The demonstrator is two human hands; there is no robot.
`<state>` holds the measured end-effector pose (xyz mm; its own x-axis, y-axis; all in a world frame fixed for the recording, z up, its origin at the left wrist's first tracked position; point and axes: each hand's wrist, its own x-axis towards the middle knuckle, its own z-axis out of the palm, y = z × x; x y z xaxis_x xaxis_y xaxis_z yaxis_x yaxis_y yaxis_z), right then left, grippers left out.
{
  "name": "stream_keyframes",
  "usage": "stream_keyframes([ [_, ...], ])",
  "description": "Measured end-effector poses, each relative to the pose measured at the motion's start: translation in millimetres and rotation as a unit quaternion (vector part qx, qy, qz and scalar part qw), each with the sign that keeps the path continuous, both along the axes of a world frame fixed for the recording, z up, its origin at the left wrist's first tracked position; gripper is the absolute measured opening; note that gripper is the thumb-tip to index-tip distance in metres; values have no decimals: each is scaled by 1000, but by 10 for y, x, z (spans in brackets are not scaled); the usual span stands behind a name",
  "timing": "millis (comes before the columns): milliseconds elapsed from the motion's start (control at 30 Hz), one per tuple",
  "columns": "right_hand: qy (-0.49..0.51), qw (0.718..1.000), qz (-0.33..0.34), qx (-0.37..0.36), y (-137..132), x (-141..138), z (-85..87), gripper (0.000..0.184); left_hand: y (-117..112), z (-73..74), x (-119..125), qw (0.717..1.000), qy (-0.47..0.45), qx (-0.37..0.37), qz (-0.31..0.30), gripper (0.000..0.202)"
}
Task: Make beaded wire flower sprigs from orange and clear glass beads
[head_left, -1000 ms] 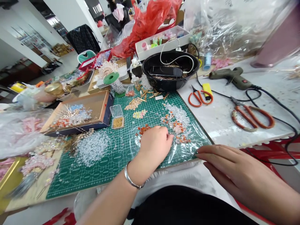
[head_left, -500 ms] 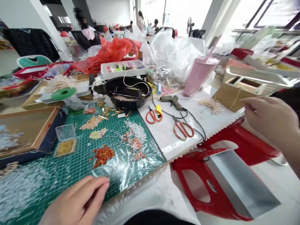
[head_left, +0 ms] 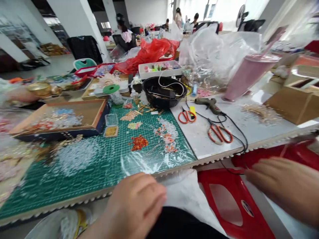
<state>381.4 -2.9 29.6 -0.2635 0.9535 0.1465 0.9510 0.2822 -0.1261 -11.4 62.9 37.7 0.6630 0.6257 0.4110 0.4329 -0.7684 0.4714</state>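
My left hand (head_left: 141,199) is over the near edge of the table, its fingers curled and pressed together. Whatever they may hold is hidden. Out to the right, my right hand (head_left: 281,186) hangs above a red plastic stool (head_left: 234,199), smeared by motion, so its grip is unclear. Beyond my left hand lies a green cutting mat (head_left: 104,179) under clear film. On it are a pile of orange-red beads (head_left: 139,142), a mix of clear and orange beads (head_left: 168,132), and a wide spread of clear pieces (head_left: 77,156).
Two orange-handled scissors (head_left: 220,133) (head_left: 186,117) and a glue gun (head_left: 208,103) with its cord lie on the white board. Behind stand a black bowl (head_left: 164,103) and a pink tumbler (head_left: 245,79). A shallow box (head_left: 99,116) holds loose pieces at left. People sit farther back.
My view has swung left, bringing more of the mat and the left side into sight. The left hand has come off the mat to the table edge; the right hand has dropped lower, over the stool.
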Motion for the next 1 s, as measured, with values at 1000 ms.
stream_keyframes([
  [1000,510,761,73,-395,-26,-2371,-523,38,-471,14,-638,960,-54,-275,22,13],
])
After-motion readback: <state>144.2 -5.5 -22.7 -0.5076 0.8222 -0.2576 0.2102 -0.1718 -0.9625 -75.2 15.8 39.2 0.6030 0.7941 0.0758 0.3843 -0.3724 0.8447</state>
